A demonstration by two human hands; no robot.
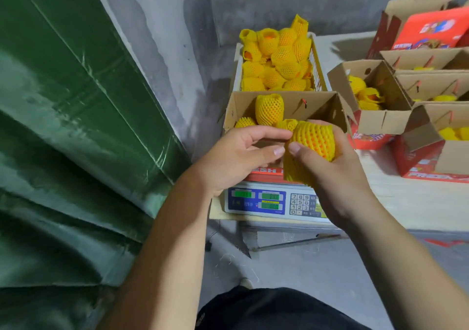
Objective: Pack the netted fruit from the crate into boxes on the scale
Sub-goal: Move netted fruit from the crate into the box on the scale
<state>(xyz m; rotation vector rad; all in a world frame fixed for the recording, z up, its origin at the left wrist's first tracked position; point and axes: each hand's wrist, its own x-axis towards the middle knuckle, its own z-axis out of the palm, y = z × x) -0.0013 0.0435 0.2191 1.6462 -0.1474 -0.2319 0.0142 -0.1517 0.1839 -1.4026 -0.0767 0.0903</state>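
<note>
Grey concrete wall and floor frame the spot, with a green tarp (63, 116) filling the nine o'clock side. At centre the left hand (241, 152) lies palm-up, its fingers loosely bent, fingertips touching the netted fruit (313, 139) but not wrapped round it. That fruit sits in the right hand (337, 167), whose fingers and thumb curl round it, just above the near rim of the open box (317, 103) on the scale (274, 202). The crate (318, 70) at twelve o'clock is heaped with more. Packed boxes (380, 116) crowd three o'clock. Likely trouble — the loose foam sleeve slipping off as the fruit goes in, or the fruit catching a flap and dropping outside the box.
</note>
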